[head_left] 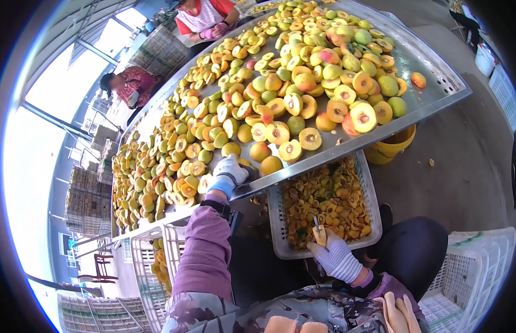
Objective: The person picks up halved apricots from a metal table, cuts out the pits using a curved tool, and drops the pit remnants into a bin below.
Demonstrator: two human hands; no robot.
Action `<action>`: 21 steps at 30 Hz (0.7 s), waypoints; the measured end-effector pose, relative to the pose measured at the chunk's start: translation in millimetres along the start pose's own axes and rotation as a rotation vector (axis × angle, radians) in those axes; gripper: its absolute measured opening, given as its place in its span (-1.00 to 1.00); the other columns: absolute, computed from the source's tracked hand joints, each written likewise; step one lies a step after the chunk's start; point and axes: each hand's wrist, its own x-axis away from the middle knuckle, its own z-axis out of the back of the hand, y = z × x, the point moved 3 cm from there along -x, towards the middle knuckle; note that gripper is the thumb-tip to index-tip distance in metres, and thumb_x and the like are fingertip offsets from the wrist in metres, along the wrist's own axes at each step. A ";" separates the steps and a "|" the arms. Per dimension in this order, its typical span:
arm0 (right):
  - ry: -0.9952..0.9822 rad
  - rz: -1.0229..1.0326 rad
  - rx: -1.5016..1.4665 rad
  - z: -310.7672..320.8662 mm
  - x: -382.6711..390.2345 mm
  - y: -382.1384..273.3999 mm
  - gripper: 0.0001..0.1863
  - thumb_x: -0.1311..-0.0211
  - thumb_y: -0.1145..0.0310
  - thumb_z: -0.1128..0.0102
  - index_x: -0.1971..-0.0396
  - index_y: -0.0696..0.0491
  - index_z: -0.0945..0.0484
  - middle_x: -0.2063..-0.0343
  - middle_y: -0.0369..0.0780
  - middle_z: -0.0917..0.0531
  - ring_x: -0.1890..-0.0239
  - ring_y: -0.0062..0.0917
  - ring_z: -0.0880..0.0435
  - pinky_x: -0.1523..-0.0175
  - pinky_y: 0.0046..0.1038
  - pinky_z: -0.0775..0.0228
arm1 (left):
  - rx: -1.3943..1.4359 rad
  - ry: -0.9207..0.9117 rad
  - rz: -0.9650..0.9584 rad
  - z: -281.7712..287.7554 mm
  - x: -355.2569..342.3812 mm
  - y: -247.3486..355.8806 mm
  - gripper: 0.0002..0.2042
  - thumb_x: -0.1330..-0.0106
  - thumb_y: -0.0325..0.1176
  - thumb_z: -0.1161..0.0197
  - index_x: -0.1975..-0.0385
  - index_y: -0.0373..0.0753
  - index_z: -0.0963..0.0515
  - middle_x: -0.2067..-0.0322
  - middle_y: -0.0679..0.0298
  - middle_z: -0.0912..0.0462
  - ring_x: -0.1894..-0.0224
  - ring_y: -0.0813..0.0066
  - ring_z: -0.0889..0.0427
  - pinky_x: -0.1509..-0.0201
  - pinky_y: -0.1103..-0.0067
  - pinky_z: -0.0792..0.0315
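Note:
My left hand (229, 171), in a whitish glove with dark bands, reaches over the near edge of a metal table. Its fingers are apart among the fruit, beside a halved peach (205, 183) and a whole-looking one (231, 149); I make out nothing held in it. My right hand (338, 260), in a striped knit glove, is closed around a small tool (319, 235) with a tan handle and a thin metal tip. It hovers above the near side of a white plastic crate (286, 252) full of small orange-yellow fruit pieces.
Many halved yellow-green peaches (302, 83) cover the metal table (430, 105). Below its right corner stands a yellow bucket (392, 145). Other crates stand at my right (463, 277) and left (147, 261). Two people (208, 16) (137, 86) are at the table's far side.

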 end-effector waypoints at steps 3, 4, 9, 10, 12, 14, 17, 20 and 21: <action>0.155 0.194 0.177 5.7 6.1 3.2 -0.70 -0.19 0.26 -0.17 0.22 0.13 -0.37 0.68 -0.10 -0.51 0.68 -0.17 -0.52 0.54 -0.27 -0.38 | 0.318 -0.014 -0.062 5.2 12.7 3.0 -0.37 0.00 -0.15 -0.27 -0.09 -0.37 -0.38 0.07 -0.13 -0.56 -0.01 0.06 -0.57 -0.12 0.32 -0.41; 0.187 0.273 0.235 1.9 8.6 -4.6 -0.69 -0.19 0.25 -0.18 0.20 0.12 -0.37 0.67 -0.06 -0.52 0.66 -0.07 -0.53 0.53 -0.23 -0.37 | 1.054 -0.195 -0.238 -12.5 15.5 -22.1 -0.37 -0.06 -0.19 -0.22 -0.14 -0.38 -0.31 0.03 -0.10 -0.54 -0.01 0.05 -0.56 -0.15 0.30 -0.40; 0.224 0.369 0.364 0.2 12.5 -27.7 -0.68 -0.19 0.19 -0.18 0.21 0.06 -0.35 0.66 -0.08 -0.56 0.59 -0.09 -0.58 0.53 -0.17 -0.37 | 1.797 -0.167 -0.382 -10.3 126.9 24.3 -0.32 -0.24 0.08 -0.07 -0.18 -0.36 -0.25 -0.03 -0.07 -0.46 -0.02 0.04 -0.53 -0.02 0.22 -0.51; 0.211 0.399 0.390 -4.5 13.0 -31.9 -0.69 -0.19 0.19 -0.18 0.24 0.05 -0.34 0.68 -0.09 -0.55 0.61 -0.11 -0.57 0.53 -0.18 -0.38 | 1.999 -0.306 -0.389 -19.5 140.3 29.5 -0.32 -0.23 0.11 -0.10 -0.16 -0.35 -0.28 0.01 -0.06 -0.48 0.02 0.04 -0.55 0.03 0.25 -0.53; 0.187 0.434 0.476 -15.7 16.9 -35.8 -0.70 -0.19 0.19 -0.17 0.30 0.06 -0.31 0.72 -0.13 -0.54 0.68 -0.17 -0.57 0.56 -0.22 -0.40 | 2.287 -0.582 -0.382 -35.6 158.9 36.5 -0.30 -0.20 0.19 -0.15 -0.10 -0.33 -0.32 0.09 -0.03 -0.52 0.11 0.05 -0.58 0.09 0.28 -0.56; 0.190 0.459 0.534 -22.6 22.1 -38.0 -0.70 -0.20 0.19 -0.16 0.29 0.07 -0.31 0.73 -0.14 -0.53 0.69 -0.19 -0.57 0.57 -0.22 -0.40 | 2.285 -0.595 -0.413 -52.6 168.7 38.8 -0.32 -0.22 0.17 -0.14 -0.10 -0.33 -0.31 0.08 -0.03 -0.52 0.11 0.04 -0.58 0.10 0.28 -0.56; 0.199 0.479 0.630 -24.3 29.1 -38.4 -0.69 -0.20 0.21 -0.15 0.27 0.09 -0.29 0.72 -0.17 -0.55 0.69 -0.23 -0.58 0.58 -0.24 -0.40 | 2.290 -0.650 -0.465 -59.9 184.4 54.7 -0.34 -0.25 0.16 -0.12 -0.09 -0.34 -0.29 0.07 -0.04 -0.51 0.10 0.05 -0.57 0.09 0.26 -0.55; 0.195 0.462 0.695 -23.8 32.2 -38.4 -0.70 -0.19 0.23 -0.17 0.26 0.09 -0.32 0.68 -0.13 -0.57 0.63 -0.20 -0.60 0.57 -0.23 -0.41 | 2.194 -0.536 -0.414 -53.8 204.3 66.4 -0.35 -0.29 0.14 -0.07 -0.08 -0.37 -0.30 0.11 -0.03 -0.52 0.12 0.11 -0.57 0.04 0.31 -0.52; 0.195 0.464 0.696 -23.4 34.0 -39.0 -0.70 -0.19 0.23 -0.17 0.26 0.09 -0.32 0.68 -0.13 -0.57 0.63 -0.20 -0.60 0.57 -0.23 -0.41 | 2.195 -0.535 -0.416 -52.4 210.1 68.2 -0.35 -0.29 0.14 -0.07 -0.08 -0.37 -0.30 0.11 -0.03 -0.52 0.12 0.11 -0.57 0.04 0.31 -0.52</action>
